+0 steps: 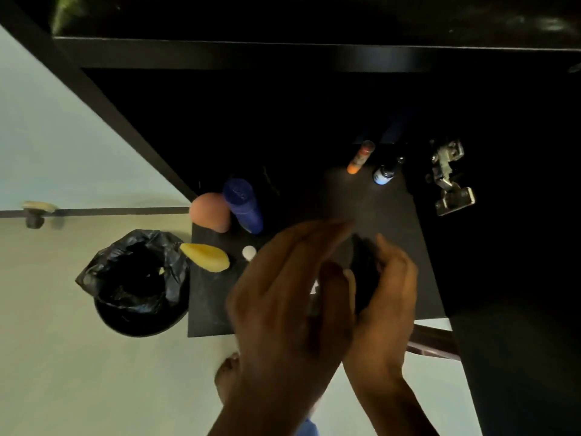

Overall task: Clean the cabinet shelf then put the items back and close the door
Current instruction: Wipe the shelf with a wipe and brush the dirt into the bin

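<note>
- Over the cabinet shelf [393,215], both hands meet at its front edge.
- Right hand [388,297]: fingers curled around a dark object [366,278]; can't tell what it is.
- Left hand [283,294]: fingers straight and pressed together, cupping the object's other side.
- Beyond the fingertips: orange tube [360,157], small dark bottle [385,173].
- Left of the fingers: blue bottle [243,204], pink sponge [209,212], yellow piece [206,257].

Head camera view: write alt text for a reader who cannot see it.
Two bare hands meet over a dark cabinet shelf, the right hand cupping a dark object too blurred to identify, the left hand open beside it. On the shelf are a blue bottle, a pinkish sponge and small bottles; a black-lined bin stands left.
</note>
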